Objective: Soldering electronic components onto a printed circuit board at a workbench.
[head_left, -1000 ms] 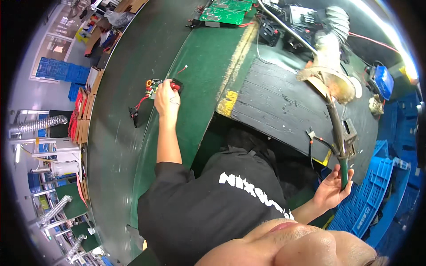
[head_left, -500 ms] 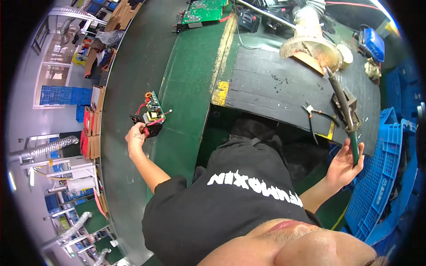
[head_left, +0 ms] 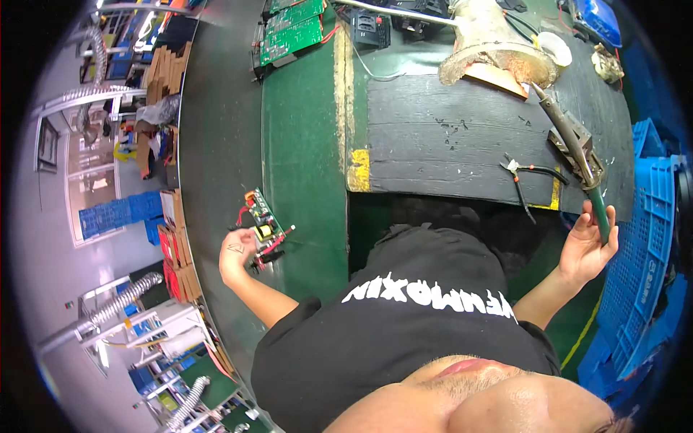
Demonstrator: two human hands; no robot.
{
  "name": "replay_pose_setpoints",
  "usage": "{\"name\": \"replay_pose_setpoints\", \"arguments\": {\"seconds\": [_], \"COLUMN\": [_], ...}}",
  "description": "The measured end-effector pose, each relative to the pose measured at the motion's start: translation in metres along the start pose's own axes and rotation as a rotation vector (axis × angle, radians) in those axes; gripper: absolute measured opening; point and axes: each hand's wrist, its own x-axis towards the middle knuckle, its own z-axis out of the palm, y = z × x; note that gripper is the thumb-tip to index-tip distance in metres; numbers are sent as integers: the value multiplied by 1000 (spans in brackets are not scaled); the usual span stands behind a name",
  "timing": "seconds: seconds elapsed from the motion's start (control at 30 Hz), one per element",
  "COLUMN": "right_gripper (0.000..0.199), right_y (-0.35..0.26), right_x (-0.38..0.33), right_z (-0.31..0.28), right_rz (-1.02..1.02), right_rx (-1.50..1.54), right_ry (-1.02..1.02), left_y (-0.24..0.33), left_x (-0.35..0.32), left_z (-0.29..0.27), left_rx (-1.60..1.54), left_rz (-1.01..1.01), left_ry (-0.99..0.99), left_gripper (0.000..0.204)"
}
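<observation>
Left hand (head_left: 237, 254) grip holds the small circuit board (head_left: 262, 220); right hand (head_left: 586, 249) grips soldering iron (head_left: 574, 155).

Flat brown cartons (head_left: 164, 68) stand stacked at ten o'clock. Blue crates (head_left: 119, 216) sit at nine o'clock. A yellow label (head_left: 359, 169) marks the bench's centre edge.

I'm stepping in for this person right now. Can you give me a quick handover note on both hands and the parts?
Left hand: grip on the small green circuit board with red wires, held at the green bench's left edge.
Right hand: holding the green-handled soldering iron, tip toward the tan cone-shaped stand.
Black-handled cutters lie on the dark mat. More green boards sit far back.
Done: board picked up. Left: whether its joints are soldered cannot be seen.
</observation>
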Motion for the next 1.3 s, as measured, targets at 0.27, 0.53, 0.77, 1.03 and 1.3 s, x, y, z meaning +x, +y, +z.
{"name": "replay_pose_setpoints", "arguments": {"seconds": [0.27,0.53,0.77,1.03,1.3], "right_gripper": [40,39,39,39,38], "right_y": [4,4,0,-6,-6], "right_x": [-28,-76,-87,-71,-58], "right_z": [5,35,32,17,19], "right_rz": [-130,-263,-288,-262,-181], "right_rx": [-30,-138,-186,-170,-164], "right_ry": [120,176,208,190,152], "left_y": [240,364,366,328,306], "left_x": [187,315,323,311,272], "left_z": [-7,10,3,-1,-35], "left_rx": [459,834,698,502,455], "left_rz": [1080,834,910,1423,1466], "left_ry": [410,414,410,733,874], "left_gripper": [86,111,84,20,7]}}
